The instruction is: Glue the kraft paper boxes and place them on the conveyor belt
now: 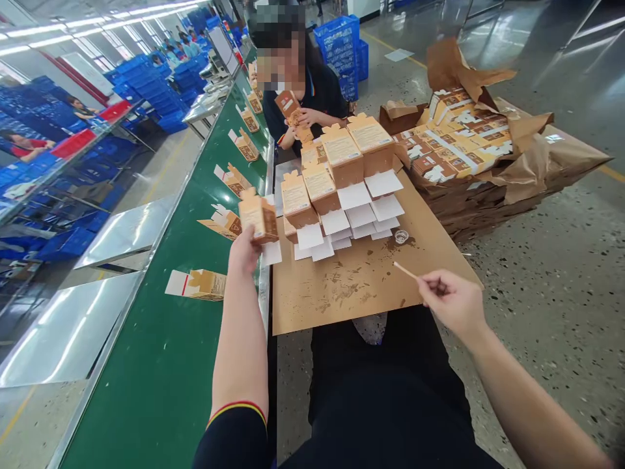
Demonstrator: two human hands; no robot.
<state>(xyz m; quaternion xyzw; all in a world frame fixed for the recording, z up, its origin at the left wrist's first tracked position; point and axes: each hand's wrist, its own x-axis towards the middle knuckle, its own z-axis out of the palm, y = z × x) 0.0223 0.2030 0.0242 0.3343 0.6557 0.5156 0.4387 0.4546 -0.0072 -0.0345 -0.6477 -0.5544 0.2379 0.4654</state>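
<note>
My left hand (244, 251) is closed on a small tan carton (258, 218), held over the edge of the green conveyor belt (161, 365). My right hand (452, 301) pinches a thin wooden stick (405, 270) above the brown cardboard sheet (351, 286) on my lap. In front of me, rows of folded cartons (336, 169) stand on that sheet with white flaps open. A small clear cap (401, 236) sits on the sheet near glue stains.
Several cartons (198, 284) lie spaced along the belt. A co-worker (303, 91) sits across, holding a carton. A pile of flat cartons in brown paper (469, 150) lies at right. Blue crates (342, 45) stand behind; more people work at left.
</note>
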